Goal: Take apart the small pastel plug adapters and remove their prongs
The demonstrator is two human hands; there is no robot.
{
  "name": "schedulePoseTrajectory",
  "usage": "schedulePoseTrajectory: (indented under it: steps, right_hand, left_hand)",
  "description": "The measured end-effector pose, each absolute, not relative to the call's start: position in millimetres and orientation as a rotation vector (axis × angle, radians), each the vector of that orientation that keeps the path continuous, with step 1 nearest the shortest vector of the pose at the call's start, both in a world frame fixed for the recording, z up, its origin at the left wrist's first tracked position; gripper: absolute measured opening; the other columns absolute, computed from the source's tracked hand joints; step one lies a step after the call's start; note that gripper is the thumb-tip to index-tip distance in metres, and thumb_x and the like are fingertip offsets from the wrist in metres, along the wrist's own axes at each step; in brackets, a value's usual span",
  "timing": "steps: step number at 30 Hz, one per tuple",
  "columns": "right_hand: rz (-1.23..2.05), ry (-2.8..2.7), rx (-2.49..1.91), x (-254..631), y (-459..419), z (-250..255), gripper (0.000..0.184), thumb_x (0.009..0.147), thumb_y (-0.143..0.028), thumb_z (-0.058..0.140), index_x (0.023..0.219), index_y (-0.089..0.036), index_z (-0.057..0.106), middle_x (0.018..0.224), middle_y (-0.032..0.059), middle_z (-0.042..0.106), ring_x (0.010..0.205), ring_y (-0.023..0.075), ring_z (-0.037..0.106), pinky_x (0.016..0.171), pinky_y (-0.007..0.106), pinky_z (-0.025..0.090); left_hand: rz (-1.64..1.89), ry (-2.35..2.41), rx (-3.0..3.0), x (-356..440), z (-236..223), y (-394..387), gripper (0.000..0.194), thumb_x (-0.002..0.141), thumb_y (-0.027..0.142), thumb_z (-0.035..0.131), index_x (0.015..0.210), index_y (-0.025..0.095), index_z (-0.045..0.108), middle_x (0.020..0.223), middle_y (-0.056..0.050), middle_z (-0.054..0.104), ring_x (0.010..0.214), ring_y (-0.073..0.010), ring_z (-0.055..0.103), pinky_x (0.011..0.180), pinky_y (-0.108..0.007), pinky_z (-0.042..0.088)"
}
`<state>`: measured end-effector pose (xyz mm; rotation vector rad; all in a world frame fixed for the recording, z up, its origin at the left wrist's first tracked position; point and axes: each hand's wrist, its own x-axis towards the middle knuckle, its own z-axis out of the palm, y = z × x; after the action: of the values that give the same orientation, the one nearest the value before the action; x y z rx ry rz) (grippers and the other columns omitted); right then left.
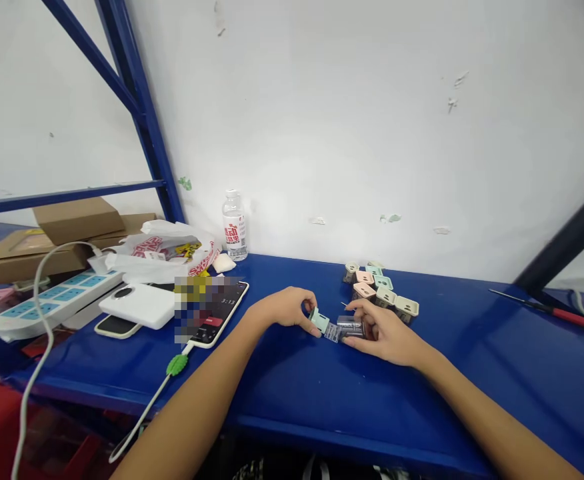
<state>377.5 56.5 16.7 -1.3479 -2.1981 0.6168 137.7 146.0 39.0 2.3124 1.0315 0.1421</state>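
Observation:
My left hand (288, 308) is closed in a pinch on a small mint-green plug cover (319, 321) just above the blue shelf (322, 387). My right hand (382, 328) grips a small dark grey charger body (351, 327); a clear part (333, 332) sits between the two pieces. The hands almost meet at the middle of the shelf. Just behind my right hand lies a cluster of several small chargers (379, 288) in pink, mint and cream.
A phone (217, 308) on a white cable with a green clip (176, 365) lies left of my hands, beside a white power bank (139, 305) and power strip (47, 300). Water bottle (235, 225), plastic bag (167, 257), cardboard boxes (57, 233) stand behind. Red-handled screwdriver (552, 311) lies far right.

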Motion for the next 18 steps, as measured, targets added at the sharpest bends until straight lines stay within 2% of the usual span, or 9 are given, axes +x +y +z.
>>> schedulePoseTrajectory:
  steps: [3,6,8,10,12,14,16,18]
  right_hand:
    - [0.506,-2.206,-1.323,378,57,16,0.039,0.087,-0.047,0.054,0.115,-0.021,0.049,0.085,0.0047,0.063,0.063,0.0161,0.058,0.057,0.029,0.047]
    - [0.327,-2.238,-1.276,379,56,19,0.036,0.09,-0.042,0.05,0.119,-0.022,0.054,0.111,0.01,0.064,0.095,0.0237,0.061,0.082,0.037,0.049]
    - [0.304,-2.271,-1.271,380,55,23,0.036,0.091,-0.041,0.049,0.123,-0.024,0.055,0.117,0.0096,0.062,0.105,0.0252,0.058,0.091,0.04,0.046]
    - [0.327,-2.285,-1.301,380,54,27,0.035,0.092,-0.04,0.047,0.122,-0.024,0.056,0.112,0.0091,0.064,0.101,0.0247,0.06,0.088,0.041,0.046]
    - [0.342,-2.262,-1.328,381,53,29,0.033,0.092,-0.04,0.048,0.118,-0.023,0.056,0.11,0.0088,0.064,0.096,0.024,0.06,0.084,0.039,0.047]
    - [0.41,-2.234,-1.381,382,53,30,0.03,0.091,-0.043,0.048,0.112,-0.022,0.053,0.095,0.0063,0.065,0.078,0.0206,0.06,0.069,0.034,0.047]
    - [0.501,-2.201,-1.43,382,53,28,0.029,0.09,-0.047,0.048,0.104,-0.021,0.048,0.076,0.0014,0.062,0.062,0.0169,0.055,0.057,0.03,0.043]
    - [0.549,-2.166,-1.458,383,54,27,0.03,0.088,-0.05,0.051,0.096,-0.022,0.044,0.07,-0.0011,0.058,0.058,0.0155,0.051,0.054,0.028,0.039]
  left_hand:
    - [0.189,1.092,2.339,135,38,146,0.055,0.054,0.054,0.079,0.094,0.021,0.062,0.099,-0.001,0.065,0.082,-0.0169,0.061,0.066,-0.023,0.041]
    - [0.181,1.164,2.411,134,39,143,0.052,0.061,0.056,0.074,0.097,0.021,0.061,0.1,-0.002,0.065,0.087,-0.0199,0.061,0.071,-0.026,0.043]
    - [0.154,1.249,2.468,136,40,138,0.055,0.067,0.057,0.068,0.107,0.02,0.06,0.107,-0.006,0.063,0.094,-0.0242,0.06,0.079,-0.031,0.045]
    - [0.194,1.327,2.518,138,41,131,0.064,0.073,0.056,0.063,0.125,0.02,0.051,0.121,-0.011,0.057,0.107,-0.0288,0.056,0.088,-0.038,0.044]
    - [0.281,1.248,2.619,141,43,125,0.064,0.078,0.047,0.061,0.135,0.024,0.043,0.134,-0.013,0.047,0.124,-0.031,0.044,0.097,-0.045,0.04]
    - [0.293,1.061,2.704,145,44,119,0.058,0.078,0.04,0.063,0.133,0.031,0.046,0.146,-0.01,0.035,0.136,-0.0311,0.028,0.105,-0.052,0.031]
    - [0.223,0.903,2.738,150,44,113,0.053,0.074,0.041,0.069,0.125,0.033,0.054,0.151,-0.007,0.027,0.141,-0.0314,0.018,0.109,-0.057,0.021]
    - [0.175,0.83,2.759,156,41,110,0.043,0.073,0.041,0.071,0.113,0.029,0.061,0.15,-0.007,0.032,0.142,-0.0303,0.018,0.112,-0.058,0.012]
